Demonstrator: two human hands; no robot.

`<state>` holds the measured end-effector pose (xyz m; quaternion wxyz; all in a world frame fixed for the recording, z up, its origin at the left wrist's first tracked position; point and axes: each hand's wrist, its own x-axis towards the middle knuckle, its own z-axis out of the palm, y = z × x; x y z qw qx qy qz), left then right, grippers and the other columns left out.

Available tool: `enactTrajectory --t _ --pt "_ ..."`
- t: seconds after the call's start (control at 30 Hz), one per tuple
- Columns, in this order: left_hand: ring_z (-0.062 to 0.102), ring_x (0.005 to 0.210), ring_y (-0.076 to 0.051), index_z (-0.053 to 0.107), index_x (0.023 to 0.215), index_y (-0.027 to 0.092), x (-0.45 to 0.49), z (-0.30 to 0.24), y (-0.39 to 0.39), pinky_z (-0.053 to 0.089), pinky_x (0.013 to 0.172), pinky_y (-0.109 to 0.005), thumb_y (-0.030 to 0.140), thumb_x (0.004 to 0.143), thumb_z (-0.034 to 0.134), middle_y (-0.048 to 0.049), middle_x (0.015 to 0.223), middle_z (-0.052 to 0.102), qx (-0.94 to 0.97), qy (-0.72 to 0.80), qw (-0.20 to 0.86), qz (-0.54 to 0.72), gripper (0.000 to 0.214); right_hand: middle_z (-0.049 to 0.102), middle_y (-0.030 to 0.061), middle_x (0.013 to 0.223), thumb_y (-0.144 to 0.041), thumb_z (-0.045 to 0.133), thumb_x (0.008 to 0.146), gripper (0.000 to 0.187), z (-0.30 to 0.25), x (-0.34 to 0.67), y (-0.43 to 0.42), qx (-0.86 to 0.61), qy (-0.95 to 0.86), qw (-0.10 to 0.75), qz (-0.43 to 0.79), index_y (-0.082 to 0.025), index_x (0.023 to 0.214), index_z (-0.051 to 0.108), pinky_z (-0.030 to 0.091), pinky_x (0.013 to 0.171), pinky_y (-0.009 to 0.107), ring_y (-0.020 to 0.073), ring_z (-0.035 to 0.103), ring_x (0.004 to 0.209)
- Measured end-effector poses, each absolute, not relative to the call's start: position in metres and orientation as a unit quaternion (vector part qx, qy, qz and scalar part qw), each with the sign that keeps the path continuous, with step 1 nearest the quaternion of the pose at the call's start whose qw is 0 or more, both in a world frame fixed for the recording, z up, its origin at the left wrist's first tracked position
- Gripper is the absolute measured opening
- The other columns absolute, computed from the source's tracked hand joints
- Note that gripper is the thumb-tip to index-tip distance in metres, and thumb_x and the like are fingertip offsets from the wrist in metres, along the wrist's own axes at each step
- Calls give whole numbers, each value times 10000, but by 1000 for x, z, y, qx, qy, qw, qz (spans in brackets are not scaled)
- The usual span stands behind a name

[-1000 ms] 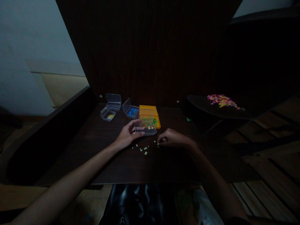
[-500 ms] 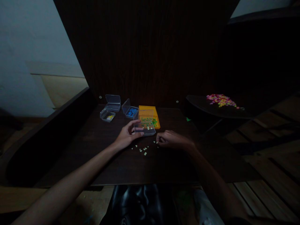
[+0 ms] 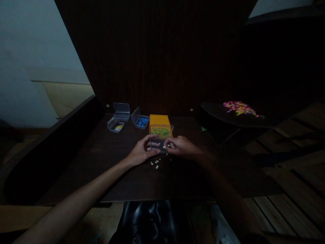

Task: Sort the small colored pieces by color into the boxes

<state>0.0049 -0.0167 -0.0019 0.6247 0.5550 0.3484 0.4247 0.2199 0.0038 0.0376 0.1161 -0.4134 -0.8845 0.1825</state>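
Clear box [image 3: 157,144] sits mid-table [image 3: 122,179], our left hand [image 3: 141,154] clasping its near-left edge. Our right hand [image 3: 181,147] has come up from the loose beads [image 3: 155,163] to the box rim, fingertips pinched on a pale bead [image 3: 166,146]. Orange tray [image 3: 159,119] just behind; blue-bead case [image 3: 141,121] and yellow-bead case [image 3: 116,126] farther left. Nothing blocks us.

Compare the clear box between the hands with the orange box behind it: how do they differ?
The clear box is see-through; the orange box is opaque orange. The left hand and right hand touch the clear box; the orange box is untouched. The orange box holds green pieces; the clear box's contents are too dim to tell. Both sit on the desk.
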Motion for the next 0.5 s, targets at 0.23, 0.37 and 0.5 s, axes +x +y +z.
enactTrajectory --t 0.23,0.37,0.5 --pt "661 890 -169 512 1199 167 9 -5 -17 515 832 -328 178 644 806 -74 990 669 543 312 651 430 628 644 31 777 -374 548 873 229 39 205 1 -433 -895 44 100 -216 1008 645 319 642 246 164 567 731" --pt "662 890 -168 502 1210 168 9 -8 -17 525 813 -317 169 650 802 -72 974 670 544 314 652 425 635 663 40 816 -372 536 884 226 37 204 2 -432 -895 36 103 -233 1003 668 332 659 251 177 580 768" --pt "657 874 -156 496 1221 169 9 -9 -18 527 806 -311 172 650 801 -65 975 666 546 319 651 420 648 652 24 757 -367 559 875 233 39 207 2 -426 -895 48 123 -231 1009 693 328 636 237 146 557 689"
